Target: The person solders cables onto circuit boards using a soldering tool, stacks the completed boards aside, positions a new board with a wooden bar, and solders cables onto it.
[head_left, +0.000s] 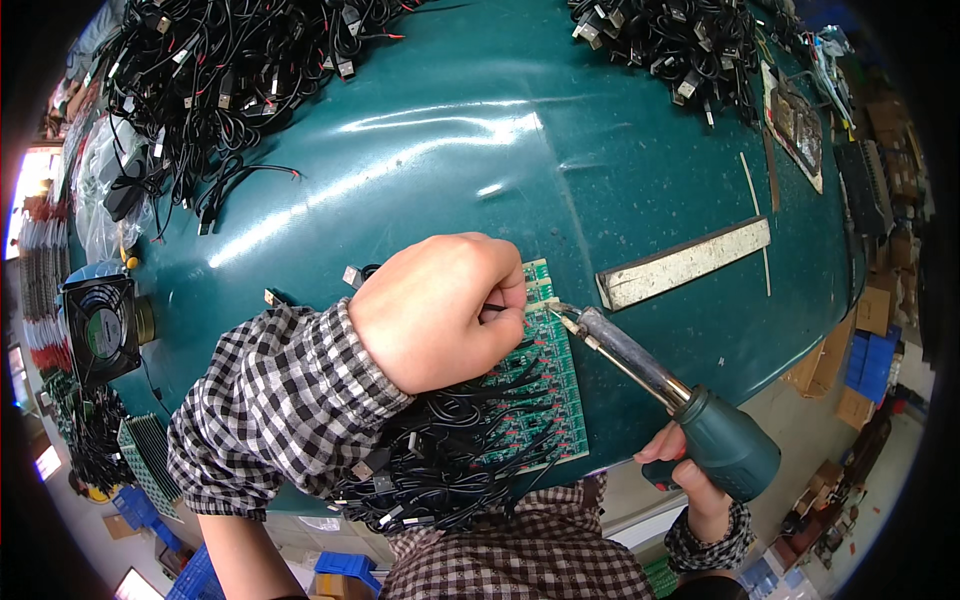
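A green circuit board panel (565, 400) lies near the table's front edge. Black USB cables (445, 455) run from its rows to a bundle at its left. My left hand (435, 315) is closed in a pinch over the board's upper part, gripping a black cable (492, 309); most of that cable is hidden beneath the hand. A metal USB plug (352, 277) shows just beyond my wrist. With my right hand (698, 487) I hold the handle of a green soldering gun (728, 440). Its tip is at the board's upper edge, close to my left fingertips.
Large heaps of black USB cables (225, 85) lie at the far left, with another cable heap (680, 45) at the far right. A pale, dark-edged bar (690, 262) sits right of the board. At the left edge stands a black fan (103, 330).
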`<move>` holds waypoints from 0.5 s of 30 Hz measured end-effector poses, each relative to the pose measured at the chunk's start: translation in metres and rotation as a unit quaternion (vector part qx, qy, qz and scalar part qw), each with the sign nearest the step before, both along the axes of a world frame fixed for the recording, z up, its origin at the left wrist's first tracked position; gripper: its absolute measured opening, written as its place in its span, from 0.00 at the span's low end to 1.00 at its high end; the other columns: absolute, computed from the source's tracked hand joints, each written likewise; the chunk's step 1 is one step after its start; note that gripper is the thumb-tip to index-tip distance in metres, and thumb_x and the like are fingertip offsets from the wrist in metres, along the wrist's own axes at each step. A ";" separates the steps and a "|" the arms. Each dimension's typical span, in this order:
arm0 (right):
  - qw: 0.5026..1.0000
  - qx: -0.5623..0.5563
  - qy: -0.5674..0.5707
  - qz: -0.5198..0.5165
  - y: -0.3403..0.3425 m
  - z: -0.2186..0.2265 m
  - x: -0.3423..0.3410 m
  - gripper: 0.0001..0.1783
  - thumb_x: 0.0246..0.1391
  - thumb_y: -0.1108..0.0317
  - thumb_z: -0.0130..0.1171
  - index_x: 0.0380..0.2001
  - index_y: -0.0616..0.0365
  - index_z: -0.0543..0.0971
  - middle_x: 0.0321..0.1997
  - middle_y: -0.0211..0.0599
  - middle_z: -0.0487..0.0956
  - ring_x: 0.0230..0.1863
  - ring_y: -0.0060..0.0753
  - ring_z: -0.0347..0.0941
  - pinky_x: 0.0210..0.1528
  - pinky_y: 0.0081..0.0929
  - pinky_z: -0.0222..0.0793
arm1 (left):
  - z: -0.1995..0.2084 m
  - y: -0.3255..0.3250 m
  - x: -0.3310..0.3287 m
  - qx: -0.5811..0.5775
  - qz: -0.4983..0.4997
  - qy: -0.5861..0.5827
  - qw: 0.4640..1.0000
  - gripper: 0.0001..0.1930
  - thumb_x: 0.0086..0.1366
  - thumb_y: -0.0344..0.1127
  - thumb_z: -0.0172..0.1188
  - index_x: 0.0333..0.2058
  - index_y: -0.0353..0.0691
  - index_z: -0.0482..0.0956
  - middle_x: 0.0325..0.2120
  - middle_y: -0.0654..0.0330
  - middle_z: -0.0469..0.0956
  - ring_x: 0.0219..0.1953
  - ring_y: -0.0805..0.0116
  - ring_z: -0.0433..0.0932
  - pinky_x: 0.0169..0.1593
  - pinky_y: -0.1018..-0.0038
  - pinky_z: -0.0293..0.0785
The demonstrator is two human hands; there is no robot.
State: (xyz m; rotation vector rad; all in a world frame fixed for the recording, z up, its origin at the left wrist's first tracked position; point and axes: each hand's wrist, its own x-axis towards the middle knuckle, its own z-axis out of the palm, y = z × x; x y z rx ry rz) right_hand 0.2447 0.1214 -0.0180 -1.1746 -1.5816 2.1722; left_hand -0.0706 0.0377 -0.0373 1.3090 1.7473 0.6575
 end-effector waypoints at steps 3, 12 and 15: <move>1.000 -0.007 0.008 0.007 0.001 0.000 0.001 0.27 0.46 0.69 0.70 0.47 0.69 0.70 0.33 0.46 0.80 0.37 0.38 0.79 0.43 0.36 0.77 | 0.001 0.000 0.000 0.000 0.003 -0.002 1.000 0.05 0.53 0.28 0.60 0.27 0.33 0.77 0.21 0.59 0.74 0.23 0.72 0.73 0.29 0.76 0.71; 0.999 -0.036 0.025 -0.014 0.000 0.002 -0.003 0.42 0.54 0.55 0.63 0.59 0.77 0.59 0.36 0.44 0.75 0.43 0.45 0.77 0.40 0.40 0.82 | 0.011 -0.006 0.015 -0.075 0.094 -0.075 0.990 0.04 0.57 0.27 0.60 0.30 0.32 0.77 0.22 0.60 0.77 0.24 0.75 0.74 0.29 0.77 0.72; 0.999 -0.018 0.031 -0.017 0.001 -0.002 -0.001 0.41 0.55 0.55 0.63 0.58 0.77 0.61 0.37 0.45 0.76 0.46 0.48 0.77 0.39 0.39 0.83 | 0.012 -0.013 0.030 -0.015 0.124 0.034 0.992 0.05 0.56 0.28 0.61 0.29 0.33 0.76 0.23 0.59 0.77 0.23 0.71 0.76 0.29 0.75 0.72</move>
